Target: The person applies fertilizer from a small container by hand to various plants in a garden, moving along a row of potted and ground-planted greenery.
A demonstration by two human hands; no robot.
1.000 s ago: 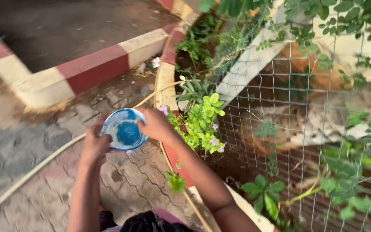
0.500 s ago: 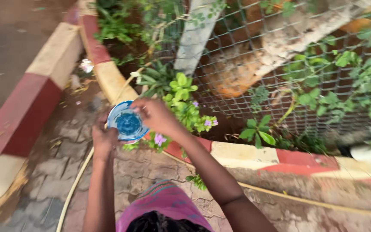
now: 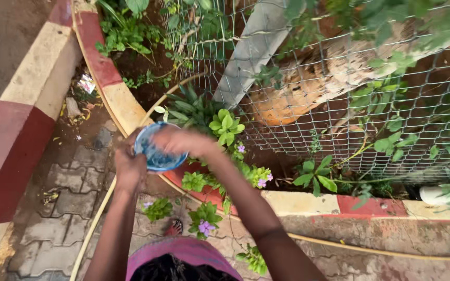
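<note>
Head view: two hands, left and right, both grip one blue bowl beside one hose.

Blue-and-white bowl; red-and-cream banded kerb; small purple flowers among green leaves; grey wire mesh; pink striped cloth.

Left arm: bare, extended forward from lower frame, nearly straight. Left hand: fingers curled in a grip, knuckles up. Right arm: bare, bent, angling in from lower right. Right hand: motion-blurred, palm down, reaching across just beside the left hand.
</note>
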